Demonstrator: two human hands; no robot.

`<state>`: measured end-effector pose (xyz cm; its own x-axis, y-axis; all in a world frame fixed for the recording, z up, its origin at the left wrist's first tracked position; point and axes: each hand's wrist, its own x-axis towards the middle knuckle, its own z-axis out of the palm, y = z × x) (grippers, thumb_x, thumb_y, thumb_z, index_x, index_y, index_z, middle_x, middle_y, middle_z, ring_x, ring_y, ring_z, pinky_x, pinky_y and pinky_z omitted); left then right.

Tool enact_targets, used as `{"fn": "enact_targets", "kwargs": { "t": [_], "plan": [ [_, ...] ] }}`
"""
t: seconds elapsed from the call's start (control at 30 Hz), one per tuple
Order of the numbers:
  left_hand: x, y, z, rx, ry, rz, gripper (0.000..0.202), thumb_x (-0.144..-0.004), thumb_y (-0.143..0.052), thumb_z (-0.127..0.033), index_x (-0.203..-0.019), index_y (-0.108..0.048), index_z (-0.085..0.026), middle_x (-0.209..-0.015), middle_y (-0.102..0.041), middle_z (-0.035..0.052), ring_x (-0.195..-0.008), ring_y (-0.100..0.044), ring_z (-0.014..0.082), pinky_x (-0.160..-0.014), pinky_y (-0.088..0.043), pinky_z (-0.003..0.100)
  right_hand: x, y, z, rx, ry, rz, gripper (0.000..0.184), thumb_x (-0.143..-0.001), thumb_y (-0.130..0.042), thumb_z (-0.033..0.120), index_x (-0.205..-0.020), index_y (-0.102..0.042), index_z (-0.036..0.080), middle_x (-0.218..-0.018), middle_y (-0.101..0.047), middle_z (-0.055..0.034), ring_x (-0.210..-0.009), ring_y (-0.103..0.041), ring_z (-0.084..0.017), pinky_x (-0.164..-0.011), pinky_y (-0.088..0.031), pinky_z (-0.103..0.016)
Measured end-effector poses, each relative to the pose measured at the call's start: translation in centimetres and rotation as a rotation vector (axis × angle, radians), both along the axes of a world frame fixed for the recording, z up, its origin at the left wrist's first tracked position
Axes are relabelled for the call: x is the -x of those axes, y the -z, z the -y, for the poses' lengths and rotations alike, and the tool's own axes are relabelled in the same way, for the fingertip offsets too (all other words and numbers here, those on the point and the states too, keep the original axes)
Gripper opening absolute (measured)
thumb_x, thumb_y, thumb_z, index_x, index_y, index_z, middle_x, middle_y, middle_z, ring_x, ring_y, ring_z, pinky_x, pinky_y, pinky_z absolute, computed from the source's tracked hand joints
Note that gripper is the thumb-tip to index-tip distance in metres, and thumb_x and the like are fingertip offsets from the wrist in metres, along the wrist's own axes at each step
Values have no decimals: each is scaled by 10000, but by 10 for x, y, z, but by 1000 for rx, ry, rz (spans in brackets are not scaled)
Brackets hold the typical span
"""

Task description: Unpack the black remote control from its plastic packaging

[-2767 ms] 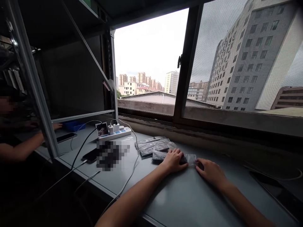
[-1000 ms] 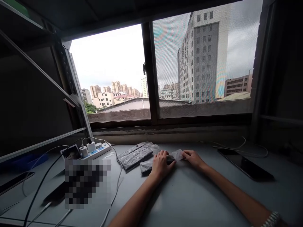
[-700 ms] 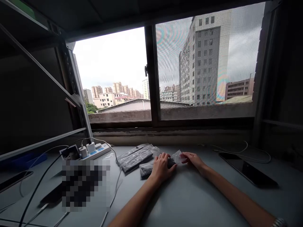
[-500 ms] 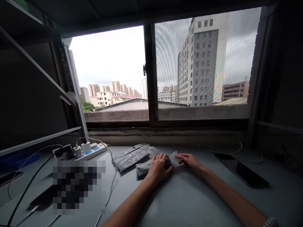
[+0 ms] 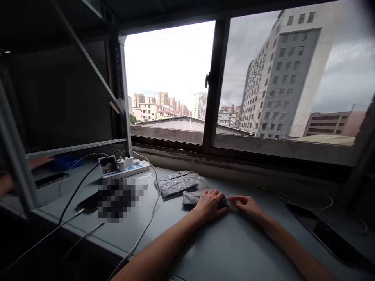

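My left hand (image 5: 209, 203) is wrapped over a dark, flat item in a clear plastic bag (image 5: 190, 198), holding it down on the table. Its thumb lies along the near side and the fingers curl over the top. At the bag's right end, my right hand (image 5: 247, 207) pinches the loose clear plastic between thumb and fingers. Just behind and to the left lie dark bagged packs (image 5: 177, 185), side by side and touching. What is inside the bags cannot be made out clearly.
A white power strip (image 5: 136, 170) with plugs stands at the left, its cables crossing the table (image 5: 234, 249). A dark phone (image 5: 325, 232) lies at right, another phone (image 5: 52, 179) at far left near a blue tray (image 5: 66, 162) and another person's arm (image 5: 38, 160). A window is behind.
The view has swung left and tilted, so things sit farther right in the picture. My right hand is closer to my left, with less plastic showing between. Another person's arm appears at left.
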<state>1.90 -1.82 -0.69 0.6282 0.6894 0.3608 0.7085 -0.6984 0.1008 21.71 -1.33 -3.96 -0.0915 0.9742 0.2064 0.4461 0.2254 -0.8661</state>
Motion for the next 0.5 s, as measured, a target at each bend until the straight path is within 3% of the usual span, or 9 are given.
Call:
{"fn": "enact_targets", "kwargs": {
  "t": [0.17, 0.5],
  "plan": [
    [0, 6, -2, -19, 16, -7, 388, -814, -497, -462, -1113, -510, -216, -1034, -558, 61, -979, -523, 241, -879, -363, 387, -5, 8, -3, 12, -89, -34, 578, -619, -634, 598, -938, -697, 121, -823, -648, -74, -670, -554, -165, -582, -429, -251],
    [5, 4, -3, -12, 36, 10, 565, -734, -535, -610, -1108, -521, -186, -1037, -569, 64, -996, -532, 237, -892, -380, 372, -2, -3, 6, 56, -61, -67, 534, -584, -663, 639, -825, -723, 167, -885, -678, -83, -874, -589, -246, -781, -446, -287]
  ]
}}
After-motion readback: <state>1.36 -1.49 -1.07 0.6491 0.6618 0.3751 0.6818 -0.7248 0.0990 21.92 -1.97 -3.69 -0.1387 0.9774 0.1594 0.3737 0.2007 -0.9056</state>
